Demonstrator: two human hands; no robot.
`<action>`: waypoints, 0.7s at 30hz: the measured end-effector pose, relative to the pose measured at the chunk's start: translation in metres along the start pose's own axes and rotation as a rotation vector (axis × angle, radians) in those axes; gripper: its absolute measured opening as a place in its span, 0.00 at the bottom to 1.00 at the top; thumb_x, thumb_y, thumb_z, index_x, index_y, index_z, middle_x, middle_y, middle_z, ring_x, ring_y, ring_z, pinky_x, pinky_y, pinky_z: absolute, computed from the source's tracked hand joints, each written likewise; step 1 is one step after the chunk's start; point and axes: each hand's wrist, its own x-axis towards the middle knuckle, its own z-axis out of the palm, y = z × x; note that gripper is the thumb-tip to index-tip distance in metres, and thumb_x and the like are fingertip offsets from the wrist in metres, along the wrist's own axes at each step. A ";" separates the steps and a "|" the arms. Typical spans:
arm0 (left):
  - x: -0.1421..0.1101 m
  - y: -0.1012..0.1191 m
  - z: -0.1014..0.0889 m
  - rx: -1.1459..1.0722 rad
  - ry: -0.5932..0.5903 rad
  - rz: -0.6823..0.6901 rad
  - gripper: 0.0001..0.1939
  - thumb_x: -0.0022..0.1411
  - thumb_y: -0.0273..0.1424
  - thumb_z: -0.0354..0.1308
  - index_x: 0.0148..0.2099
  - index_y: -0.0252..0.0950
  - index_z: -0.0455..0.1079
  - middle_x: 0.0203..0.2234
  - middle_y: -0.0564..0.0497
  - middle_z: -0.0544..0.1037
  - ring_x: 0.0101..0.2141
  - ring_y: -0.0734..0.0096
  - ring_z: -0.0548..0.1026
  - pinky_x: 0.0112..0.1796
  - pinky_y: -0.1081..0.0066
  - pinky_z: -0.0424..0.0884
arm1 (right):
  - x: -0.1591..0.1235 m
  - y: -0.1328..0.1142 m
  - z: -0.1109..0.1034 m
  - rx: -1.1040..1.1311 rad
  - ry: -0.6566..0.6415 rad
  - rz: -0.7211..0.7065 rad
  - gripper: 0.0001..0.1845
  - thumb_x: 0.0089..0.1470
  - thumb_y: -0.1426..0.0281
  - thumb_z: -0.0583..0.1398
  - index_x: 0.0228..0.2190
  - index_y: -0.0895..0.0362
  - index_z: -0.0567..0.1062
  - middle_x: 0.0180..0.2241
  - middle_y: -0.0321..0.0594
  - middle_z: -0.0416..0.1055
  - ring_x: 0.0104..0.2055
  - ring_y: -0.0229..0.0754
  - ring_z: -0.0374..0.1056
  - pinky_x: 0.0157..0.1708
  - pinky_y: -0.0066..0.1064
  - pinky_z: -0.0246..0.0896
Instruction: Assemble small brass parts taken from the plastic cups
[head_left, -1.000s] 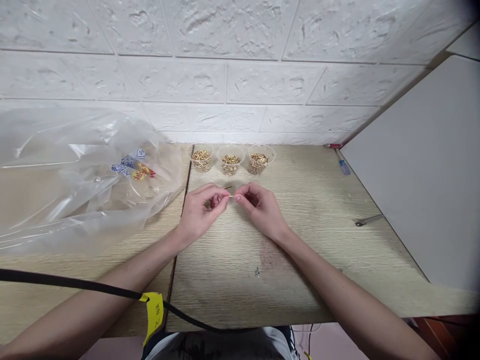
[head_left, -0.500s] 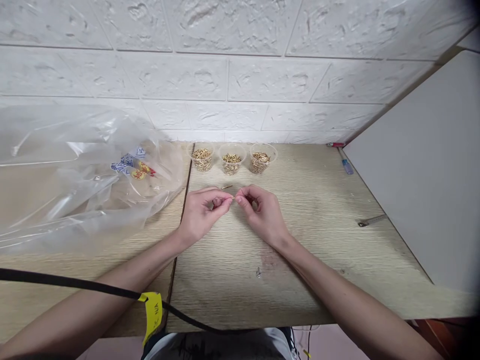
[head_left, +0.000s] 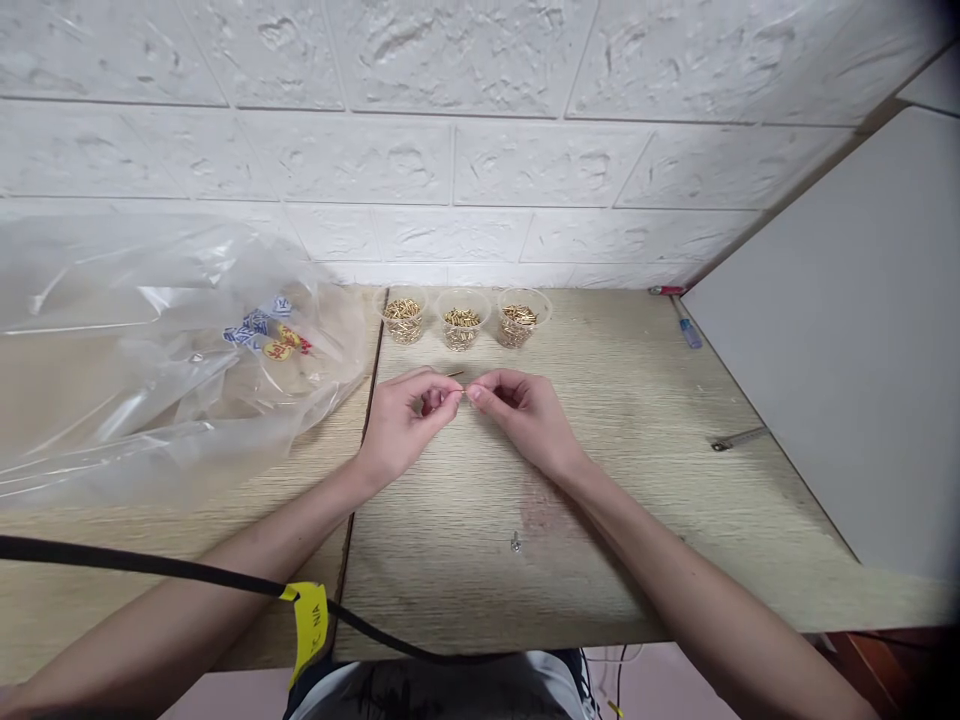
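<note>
My left hand (head_left: 405, 418) and my right hand (head_left: 529, 418) meet above the wooden table, thumb and forefinger of each closed in a pinch. Between the fingertips shows a tiny gold-coloured metal pin (head_left: 463, 391), mostly covered by the fingers. Just behind the left fingers lies another thin gold pin (head_left: 456, 374) on the tabletop. Farther back stand three clear plastic cups in a row: a left cup (head_left: 422, 318), a middle cup (head_left: 486, 316) and a right cup (head_left: 547, 314). All three hold many small gold metal pieces.
A large clear plastic bag (head_left: 150, 400) spreads over the left side. A black cable (head_left: 150, 562) with a yellow tag (head_left: 309, 625) crosses low in front. A small screw (head_left: 515, 542), a metal tool (head_left: 739, 438) and a blue-handled screwdriver (head_left: 690, 333) lie near a white panel (head_left: 847, 340).
My fingertips have come slightly closer together, and less of the pin shows between them. The right wrist has turned a little. The cups and tools have not moved on the table.
</note>
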 end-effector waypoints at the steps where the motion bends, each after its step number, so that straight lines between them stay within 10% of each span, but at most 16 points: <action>1: 0.000 -0.001 0.000 -0.032 -0.001 -0.033 0.05 0.59 0.30 0.60 0.34 0.35 0.75 0.24 0.52 0.72 0.25 0.77 0.66 0.26 0.76 0.63 | 0.001 0.000 -0.001 -0.001 -0.014 -0.016 0.16 0.54 0.59 0.60 0.27 0.59 0.74 0.25 0.37 0.70 0.27 0.36 0.62 0.29 0.29 0.56; 21: -0.001 0.000 -0.002 -0.097 -0.061 -0.042 0.03 0.58 0.28 0.61 0.34 0.34 0.74 0.25 0.52 0.72 0.26 0.77 0.67 0.26 0.75 0.62 | -0.003 0.002 0.002 -0.192 -0.031 -0.216 0.11 0.58 0.68 0.56 0.26 0.59 0.71 0.22 0.33 0.63 0.24 0.33 0.55 0.25 0.27 0.49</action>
